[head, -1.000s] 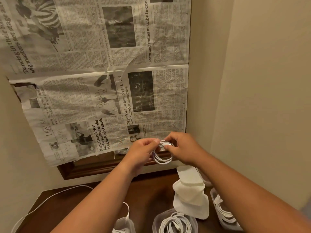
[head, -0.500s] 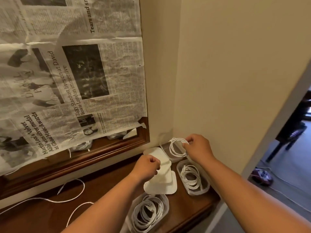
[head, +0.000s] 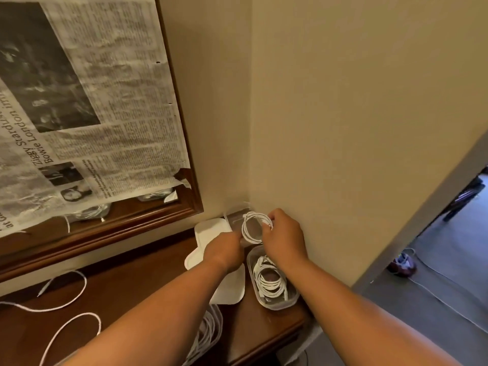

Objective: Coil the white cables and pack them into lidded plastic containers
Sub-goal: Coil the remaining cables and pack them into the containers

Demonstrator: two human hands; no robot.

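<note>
My right hand [head: 284, 237] pinches a coiled white cable [head: 249, 228] and holds it over a clear plastic container [head: 235, 213] in the corner of the wooden table. My left hand [head: 224, 249], fingers curled, reaches in to the coil's left edge; whether it touches the coil or the container is hidden. A stack of white lids [head: 211, 228] lies under and beside my left hand. A second container [head: 274, 303] with a coiled cable stands nearer me on the right. A third container [head: 211, 331] with cable shows under my left forearm.
A loose white cable [head: 66, 307] snakes across the table [head: 148, 281] on the left. A framed mirror covered with newspaper [head: 92, 114] leans on the back wall. The right wall [head: 343, 128] is close to the containers. The table's front right edge drops to the floor.
The view has swung down and right. My right hand carried the coil from in front of the newspaper to the corner container. My left hand let go, then reached back to the coil.
</note>
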